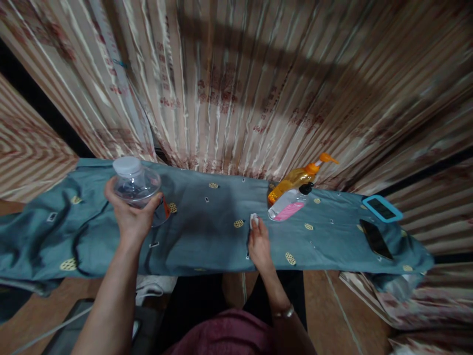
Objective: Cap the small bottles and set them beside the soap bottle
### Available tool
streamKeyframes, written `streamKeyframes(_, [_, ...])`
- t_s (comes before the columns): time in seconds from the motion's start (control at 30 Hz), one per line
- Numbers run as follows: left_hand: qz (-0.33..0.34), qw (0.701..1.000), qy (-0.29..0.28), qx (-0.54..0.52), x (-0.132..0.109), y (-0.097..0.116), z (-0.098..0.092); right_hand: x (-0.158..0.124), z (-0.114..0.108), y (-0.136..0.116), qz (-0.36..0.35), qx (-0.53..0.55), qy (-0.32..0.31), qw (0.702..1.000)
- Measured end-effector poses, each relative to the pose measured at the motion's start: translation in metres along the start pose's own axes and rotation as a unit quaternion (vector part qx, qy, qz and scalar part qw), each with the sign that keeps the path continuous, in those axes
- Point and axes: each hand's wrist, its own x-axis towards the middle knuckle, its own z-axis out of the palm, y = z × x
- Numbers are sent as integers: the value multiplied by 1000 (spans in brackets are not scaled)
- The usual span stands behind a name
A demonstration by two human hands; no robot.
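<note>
My left hand (pixel 131 212) is closed around a clear plastic jar (pixel 142 185) with a white screw lid (pixel 127 166), at the left part of the cloth-covered table. The jar is upright, and an orange patch shows low on its right side. Fingers of my right hand (pixel 260 244) are pressed on a small white wad (pixel 253 220), which looks like tissue or cloth, at the middle of the table. Just right of that hand are a pink-labelled clear bottle (pixel 290 204) with a black cap and an amber pump bottle (pixel 293 182) with an orange pump head.
A teal cloth (pixel 199 246) with pineapple prints covers the long narrow table, wrinkled at the left. On the right lie a blue-framed device (pixel 382 208) and a dark phone (pixel 376 239). A pleated curtain (pixel 229 98) hangs directly behind the table.
</note>
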Motion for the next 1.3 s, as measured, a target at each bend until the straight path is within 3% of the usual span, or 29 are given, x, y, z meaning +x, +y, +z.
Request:
streamKeyframes(0.13, [-8,1000,-1,-4,0,3,0,49,49,-74,-73,41,-87,993])
streamKeyframes(0.23, [-14,1000,3,6,1,4,-1,59,62,-95,-146,69,-125,979])
streamKeyframes(0.33, [-14,1000,3,17,1,3,-1,57,48,-69,-145,76,-125,979])
streamKeyframes(0.47, [-9,1000,3,18,1,-1,-1,74,19,-6,-29,46,-62,997])
streamKeyframes(0.57, [7,1000,2,7,0,-1,-1,99,19,9,12,36,-45,998])
streamKeyframes(0.63, [12,1000,1,4,0,0,-1,110,31,-7,20,39,-50,998])
streamKeyframes(0.73, [3,1000,0,10,0,3,-1,101,50,-60,-9,54,-75,996])
streamKeyframes(0.87, [-8,1000,3,20,1,4,-1,41,55,-135,-110,91,-140,980])
streamKeyframes(0.93, [-7,1000,4,17,1,3,-1,8,46,-150,-189,120,-176,959])
streamKeyframes(1.03, [2,1000,0,12,1,1,-1,-19,21,-119,-203,121,-176,956])
streamKeyframes(1.17, [5,1000,5,6,1,1,0,-19,-29,-2,-66,22,-70,995])
streamKeyframes(1.23, [6,1000,6,3,1,1,0,-20,-56,59,6,-38,4,999])
streamKeyframes(1.3, [9,1000,7,1,1,2,0,-25,-75,98,49,-79,52,994])
